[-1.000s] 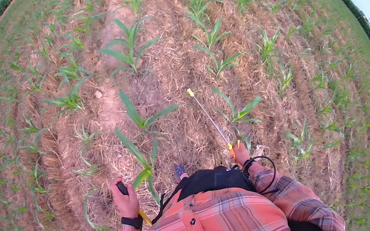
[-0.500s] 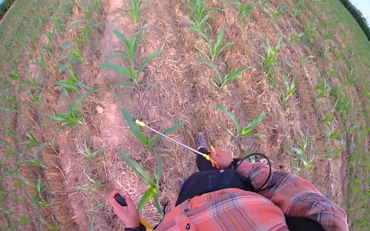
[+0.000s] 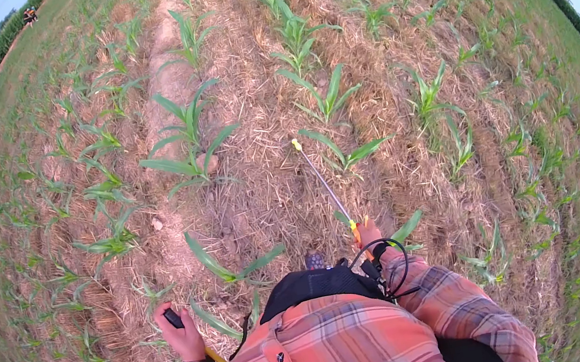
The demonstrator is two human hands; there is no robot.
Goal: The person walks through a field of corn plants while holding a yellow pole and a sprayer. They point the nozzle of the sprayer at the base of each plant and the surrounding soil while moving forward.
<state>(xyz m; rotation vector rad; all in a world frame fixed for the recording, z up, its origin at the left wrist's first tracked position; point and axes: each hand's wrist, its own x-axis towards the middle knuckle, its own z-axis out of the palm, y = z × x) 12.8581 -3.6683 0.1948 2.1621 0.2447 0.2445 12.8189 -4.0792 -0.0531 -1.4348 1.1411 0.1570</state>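
My left hand, at the lower left, is closed round a black handle; a yellow bar shows just below the wrist. Lower centre-right, my right hand grips the orange and yellow handle of a spray wand. The wand's thin metal tube points up and slightly left, and its yellow nozzle is over straw-covered soil, left of a young green plant. A black hose loops beside my right wrist.
Rows of young green plants run ahead through soil and dry straw. One plant stands close in front of my body. A shoe tip shows beneath me. Far off at the upper left are people near a tall green hedge.
The wand has swung right, from a plant on the left towards the middle. My right hand has moved right. The plants have shifted in view, and distant people now show at the upper left.
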